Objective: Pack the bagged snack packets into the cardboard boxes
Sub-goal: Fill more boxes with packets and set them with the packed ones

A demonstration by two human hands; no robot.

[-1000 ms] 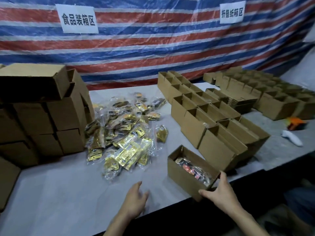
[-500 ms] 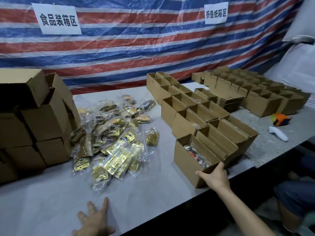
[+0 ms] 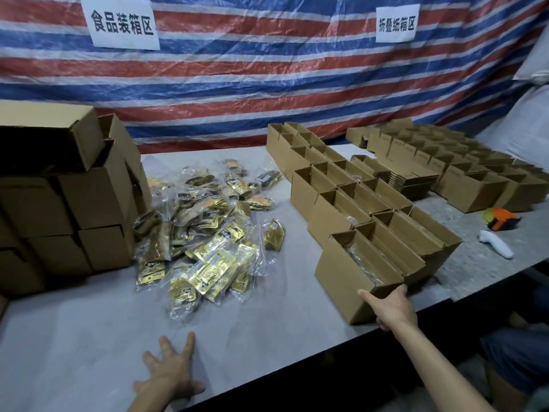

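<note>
A heap of clear bags with gold snack packets (image 3: 208, 233) lies mid-table. An open cardboard box (image 3: 344, 278) with a bag inside stands at the near end of a row of open boxes (image 3: 350, 197). My right hand (image 3: 392, 307) grips that box's near corner, thumb along the front edge and fingers over the rim. My left hand (image 3: 170, 371) rests flat on the table near the front edge, fingers spread, holding nothing.
Closed cardboard boxes (image 3: 65, 197) are stacked at the left. More open boxes (image 3: 463, 173) and flat cartons (image 3: 413, 179) fill the back right. An orange tape dispenser (image 3: 502, 218) and a white handheld device (image 3: 496, 248) lie on the right. The table (image 3: 89, 322) ends close to my hands.
My right hand has pushed the filled box back and right against the row of open boxes. My left hand slid left and lies spread on the table.
</note>
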